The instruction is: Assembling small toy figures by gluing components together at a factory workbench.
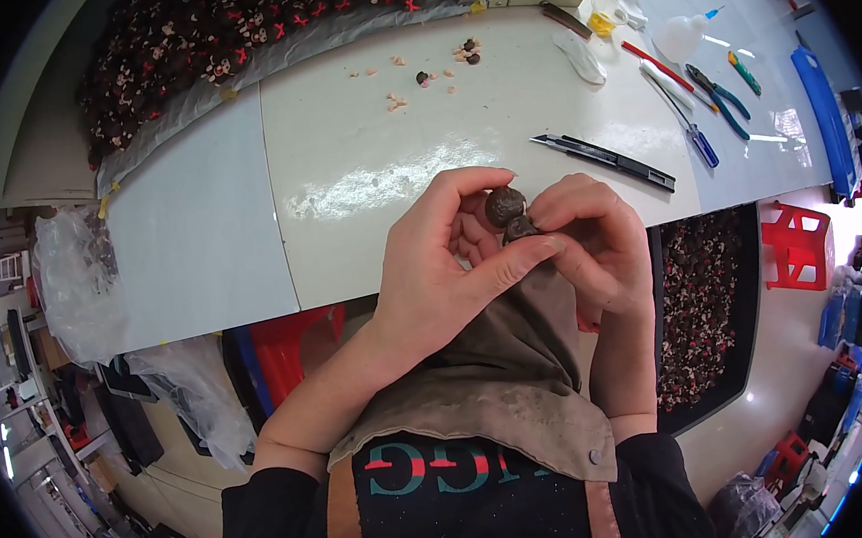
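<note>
In front of my apron, just off the bench edge, both hands meet around a small dark brown piece [506, 207] with two rounded lobes, one above the other. Whether the lobes are one part or two I cannot tell. My left hand [430, 259] holds it between thumb and curled fingers, the index fingertip at the upper lobe. From the other side, my right hand [593, 233] pinches the lower lobe [519, 229] with thumb and forefinger. A black utility knife [608, 161] lies on the bench just beyond my right hand.
A heap of small dark, pink and red pieces [235, 43] fills the far left. Pale scraps [396, 102] dot the white bench [363, 154]. Pliers [718, 99], a blue-handled screwdriver [699, 140] and a squeeze bottle [680, 40] lie at right. Below stands a black bin [743, 372] of similar pieces.
</note>
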A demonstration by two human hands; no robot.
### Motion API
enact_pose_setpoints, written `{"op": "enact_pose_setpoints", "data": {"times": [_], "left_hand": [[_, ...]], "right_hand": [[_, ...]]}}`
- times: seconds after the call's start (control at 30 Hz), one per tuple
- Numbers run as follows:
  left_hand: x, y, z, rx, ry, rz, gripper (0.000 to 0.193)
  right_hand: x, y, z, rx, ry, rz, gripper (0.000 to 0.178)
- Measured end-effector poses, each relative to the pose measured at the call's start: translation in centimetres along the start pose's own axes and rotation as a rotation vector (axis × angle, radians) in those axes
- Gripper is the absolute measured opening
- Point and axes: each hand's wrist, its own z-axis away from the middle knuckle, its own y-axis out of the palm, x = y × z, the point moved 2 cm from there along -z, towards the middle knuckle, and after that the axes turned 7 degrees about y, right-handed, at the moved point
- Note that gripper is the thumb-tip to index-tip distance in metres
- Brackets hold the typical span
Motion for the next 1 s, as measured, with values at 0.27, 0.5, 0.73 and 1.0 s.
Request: {"op": "enact_pose_setpoints", "data": {"times": [0.27, 0.5, 0.73, 1.0], "left_hand": [[-0.1, -0.3, -0.1, -0.016, -0.015, 0.006, 0.051], [0.5, -1.0, -0.2, -0.011, 0.029, -0.016, 0.048], [0.3, -1.2, -0.5, -0.002, 0.031, -0.047, 0.044], [0.5, -1.1, -0.7, -0.020, 0.018, -0.060, 0.042]], "right_hand": [[-0.2, 0.9, 0.3, -0.119, 0.190, -0.026, 0.016], [0.0, 1.8, 0.0, -0.180, 0.242, -0.096, 0.015], [0.2, 1.9, -0.1, -0.195, 0.260, -0.100, 0.015], [0.0, 1.7, -0.1, -0.244, 0.280, -0.104, 0.017]]}}
